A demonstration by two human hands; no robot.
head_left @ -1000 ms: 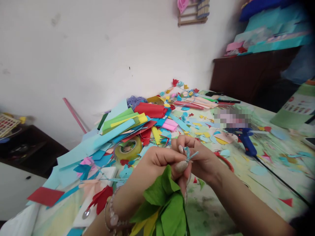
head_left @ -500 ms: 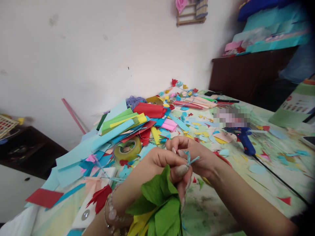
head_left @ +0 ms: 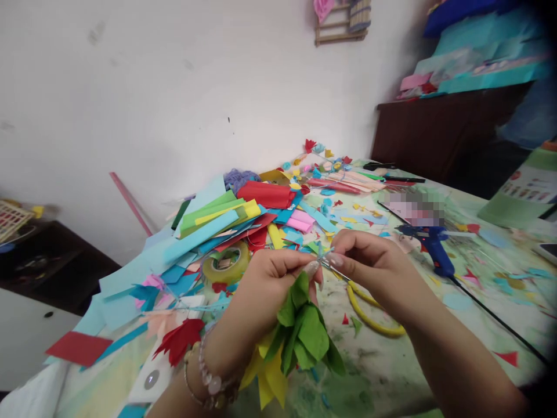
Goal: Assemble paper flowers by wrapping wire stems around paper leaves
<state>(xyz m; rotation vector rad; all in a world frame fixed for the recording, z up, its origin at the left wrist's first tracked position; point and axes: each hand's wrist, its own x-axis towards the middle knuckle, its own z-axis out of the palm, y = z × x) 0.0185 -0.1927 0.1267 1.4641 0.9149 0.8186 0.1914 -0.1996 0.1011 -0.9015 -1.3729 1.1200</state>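
Note:
Between thumb and fingers, my left hand pinches a thin light-blue stem. Green paper petals and yellow paper petals, part of a paper flower, hang below that hand. My right hand is closed in a pinch at the stem's tip, touching my left fingertips. Yellow-handled scissors show just below the right hand, with their blades running back under the fingers; the hands partly hide them.
A heap of coloured paper and a tape roll lie left of the hands. On the right are a blue glue gun with a black cord, a phone-like device and a green bottle. Paper scraps scatter the tabletop.
Both hands have risen slightly, and my right hand has shifted right and turned its pinch to the stem tip. The petals swung right and show more yellow. The scissors have come into view.

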